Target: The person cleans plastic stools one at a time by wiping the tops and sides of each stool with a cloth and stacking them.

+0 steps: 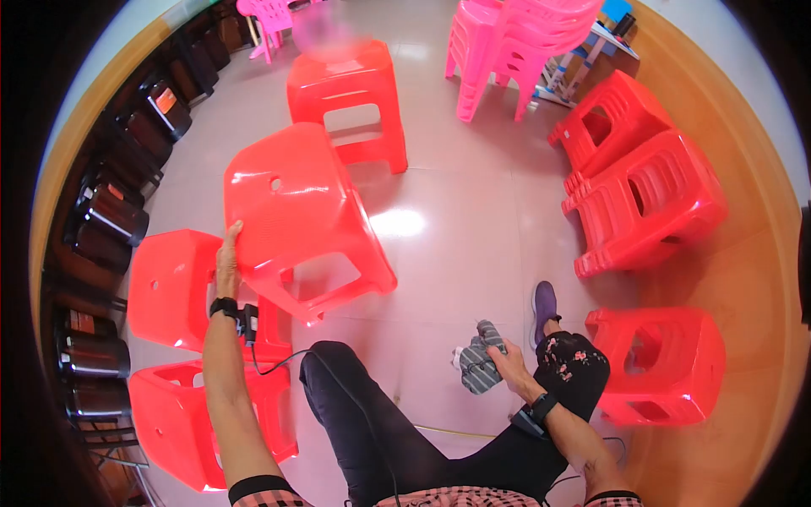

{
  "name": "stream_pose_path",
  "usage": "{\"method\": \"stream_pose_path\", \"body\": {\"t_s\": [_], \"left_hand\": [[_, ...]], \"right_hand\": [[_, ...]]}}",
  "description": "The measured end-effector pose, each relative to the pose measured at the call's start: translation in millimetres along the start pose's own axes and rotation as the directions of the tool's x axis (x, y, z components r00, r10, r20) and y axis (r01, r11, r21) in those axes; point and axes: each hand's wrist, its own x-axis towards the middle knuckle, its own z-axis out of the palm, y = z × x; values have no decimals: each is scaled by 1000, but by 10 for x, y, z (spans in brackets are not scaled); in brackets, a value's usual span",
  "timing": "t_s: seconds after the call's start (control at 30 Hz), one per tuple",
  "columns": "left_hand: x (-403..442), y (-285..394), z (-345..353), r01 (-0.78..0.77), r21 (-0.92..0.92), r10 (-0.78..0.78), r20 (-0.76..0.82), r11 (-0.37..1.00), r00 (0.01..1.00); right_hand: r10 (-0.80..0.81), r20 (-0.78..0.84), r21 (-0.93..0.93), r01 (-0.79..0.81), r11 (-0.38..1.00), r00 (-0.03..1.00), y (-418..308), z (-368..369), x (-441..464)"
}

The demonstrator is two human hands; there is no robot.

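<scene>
My left hand (227, 269) grips the left edge of a red plastic stool (291, 198). Its seat, with a small hole in the middle, is turned toward me, and the stool looks tilted. Part of my palm and thumb is hidden. My right hand (514, 369) is closed on a bunched grey striped cloth (480, 369), held above the floor near my right knee. Behind the held stool stands a second red stool (342, 93). Left of my left forearm are two more, an upper red stool (169, 283) and a lower red stool (173, 427).
Pink chairs (515, 51) are stacked at the back. Red stools lie on their sides along the right wall (650, 198), and another red stool (663, 363) is beside my right leg. Dark chairs (114, 211) line the left wall. A cable (355, 393) crosses my left leg.
</scene>
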Motion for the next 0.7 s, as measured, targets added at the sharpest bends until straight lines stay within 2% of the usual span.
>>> {"method": "stream_pose_path", "body": {"t_s": [0.1,0.23,0.33,0.4,0.53,0.6,0.63,0.67,0.7], "left_hand": [[-15,57,-114,0,5,1,-30,1000,1000],[84,56,-399,-8,-13,7,-53,1000,999],[154,19,-584,33,-67,-40,-110,997,993],[250,-60,-704,-62,-51,52,-179,997,983],[-159,156,-372,-189,-32,178,-211,982,961],[-200,186,-327,-118,69,135,-369,991,920],[-132,138,-425,-120,73,138,-378,990,915],[62,104,-692,22,297,117,-443,954,889],[171,90,-825,177,491,114,-507,853,854]], "right_hand": [[-6,-19,43,7,999,1000,-5,-48,54],[-39,-55,-1,39,999,998,-52,-57,67],[-25,-49,13,26,1000,998,-141,-16,16],[-20,-8,31,20,999,1000,-238,23,-6],[-55,31,-50,56,997,998,-100,121,75],[-41,47,-75,45,996,998,-154,177,71],[-23,65,-100,29,995,998,-155,130,85],[-41,70,-118,49,992,997,-176,145,81],[-40,77,-116,49,992,996,-214,155,76]]}}
